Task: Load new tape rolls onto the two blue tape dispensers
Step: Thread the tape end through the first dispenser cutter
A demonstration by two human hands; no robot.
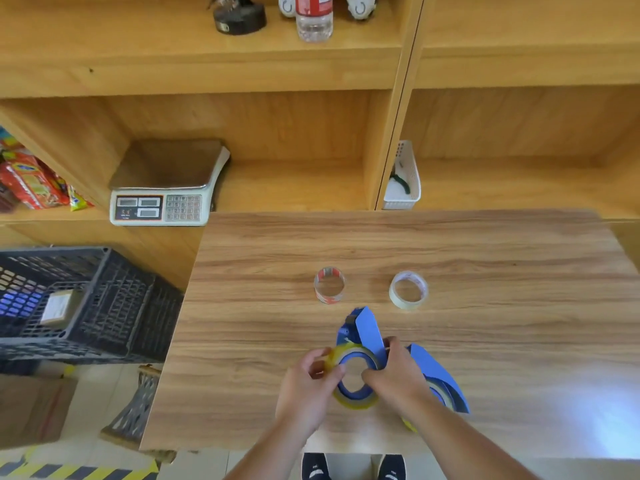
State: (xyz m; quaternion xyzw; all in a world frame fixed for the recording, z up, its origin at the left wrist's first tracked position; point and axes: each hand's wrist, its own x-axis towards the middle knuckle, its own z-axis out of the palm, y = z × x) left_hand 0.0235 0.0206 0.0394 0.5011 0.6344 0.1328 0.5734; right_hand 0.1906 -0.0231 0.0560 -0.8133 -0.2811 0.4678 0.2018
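A blue tape dispenser (363,329) lies on the wooden table (485,258) near its front edge, with a yellowish tape roll (356,401) around its blue hub. My left hand (308,386) pinches the left side of that roll. My right hand (398,372) grips the right side of the roll and the hub. A second blue dispenser (441,379), carrying its own yellowish roll, lies just right of my right hand. Two more rolls lie farther back: a nearly bare one with a red-printed core (329,285) and a clear one (408,289).
A black plastic crate (104,306) stands left of the table. On the shelf behind it sit a weighing scale (166,188) and a white basket (403,181). A water bottle (314,17) stands on the upper shelf. My shoes (353,465) show below the table edge.
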